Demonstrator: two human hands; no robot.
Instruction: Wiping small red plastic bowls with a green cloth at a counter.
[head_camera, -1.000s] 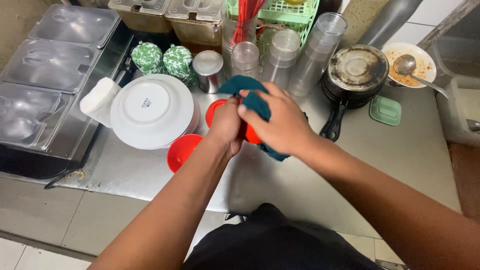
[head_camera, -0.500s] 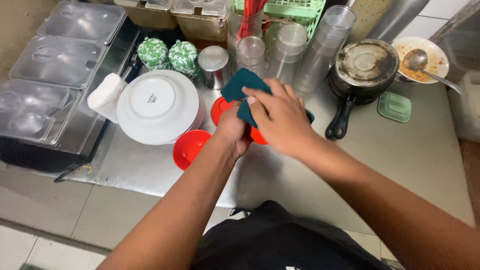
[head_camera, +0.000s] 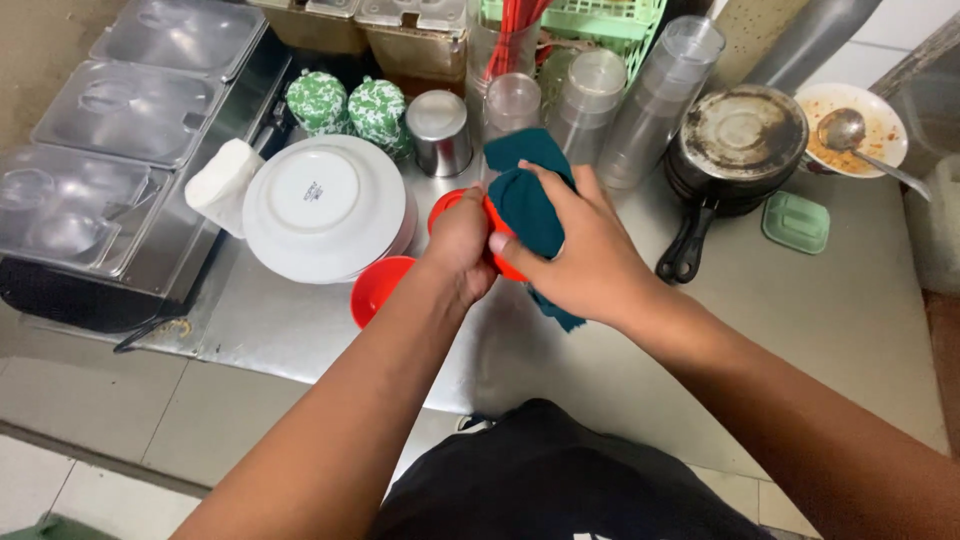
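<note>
The steel counter (head_camera: 820, 330) was crowded. Left of the upturned white plate (head_camera: 318, 205) sat lidded trays; right of it, just beside, the left hand (head_camera: 462, 245) clasped a small red bowl (head_camera: 497, 262) while the right hand (head_camera: 580, 250) pressed a teal cloth (head_camera: 528, 205) into it. A wet grip might let the bowl slip onto the plate.
</note>
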